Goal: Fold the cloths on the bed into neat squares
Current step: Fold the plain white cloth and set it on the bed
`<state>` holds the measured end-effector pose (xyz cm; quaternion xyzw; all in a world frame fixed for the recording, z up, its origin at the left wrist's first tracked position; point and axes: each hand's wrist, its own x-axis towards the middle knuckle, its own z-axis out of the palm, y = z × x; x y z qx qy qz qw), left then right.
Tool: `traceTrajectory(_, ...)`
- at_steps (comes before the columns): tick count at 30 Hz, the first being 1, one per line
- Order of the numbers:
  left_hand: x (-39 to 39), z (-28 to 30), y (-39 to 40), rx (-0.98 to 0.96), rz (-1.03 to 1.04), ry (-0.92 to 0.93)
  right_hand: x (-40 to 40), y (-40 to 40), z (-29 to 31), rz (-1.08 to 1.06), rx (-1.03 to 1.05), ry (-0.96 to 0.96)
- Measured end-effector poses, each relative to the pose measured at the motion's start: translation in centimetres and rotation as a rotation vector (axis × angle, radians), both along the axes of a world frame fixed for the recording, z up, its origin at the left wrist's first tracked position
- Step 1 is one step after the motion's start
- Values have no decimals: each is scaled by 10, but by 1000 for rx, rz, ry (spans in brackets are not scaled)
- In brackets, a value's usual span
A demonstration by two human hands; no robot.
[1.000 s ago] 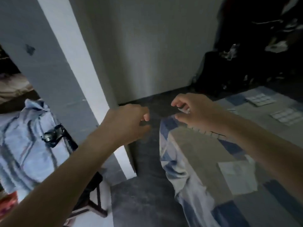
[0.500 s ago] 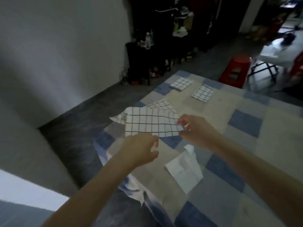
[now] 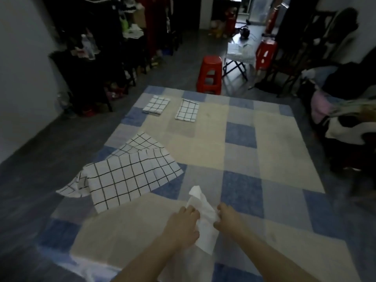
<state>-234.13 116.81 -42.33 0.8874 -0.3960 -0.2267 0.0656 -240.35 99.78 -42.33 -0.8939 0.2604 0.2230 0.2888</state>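
Pinching plain white cloth (image 3: 203, 218) between left hand (image 3: 180, 225) and right hand (image 3: 227, 219), near bed's (image 3: 284, 151) front edge, long axis running away from fingers.

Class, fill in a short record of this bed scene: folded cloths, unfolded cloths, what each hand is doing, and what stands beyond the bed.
Folded cloths: two checked squares, left one, right one, at the bed's far end
Unfolded cloths: large checked cloth overhanging the left edge
In hand: plain white cloth
Left hand: grips the white cloth
Right hand: pinches the white cloth
Beyond the bed: red stool
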Motion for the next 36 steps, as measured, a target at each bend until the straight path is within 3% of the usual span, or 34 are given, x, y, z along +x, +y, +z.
traceTrajectory(7, 17, -23, -20, -32, 14, -38, 1, 4, -11, -67, -10, -64)
traceTrajectory(14, 37, -31, -22, -172, 90, 39, 17, -1, -16, -150, 133, -93)
traceTrajectory(18, 46, -29, -30, -276, 330, 156, 21, -23, -7, -116, 137, 60)
traceTrajectory(22, 58, -13, -52, -378, 365, 265, 16, -50, 17, -14, 27, 280)
traceTrajectory(24, 60, 0, -66, -405, 302, 332, 12, -57, 29, 13, -31, 182)
traceTrajectory(27, 54, 24, -87, -423, 88, 449, 6, -58, 50, 176, -140, -176)
traceTrajectory(29, 49, 38, -98, -400, -66, 514, 1, -61, 57, 258, -161, -299)
traceTrajectory(33, 42, 55, -118, -430, -151, 511, -18, -81, 70, 176, -147, -315)
traceTrajectory(36, 47, 59, -131, -418, -142, 343, -38, -95, 80, 34, -53, -257)
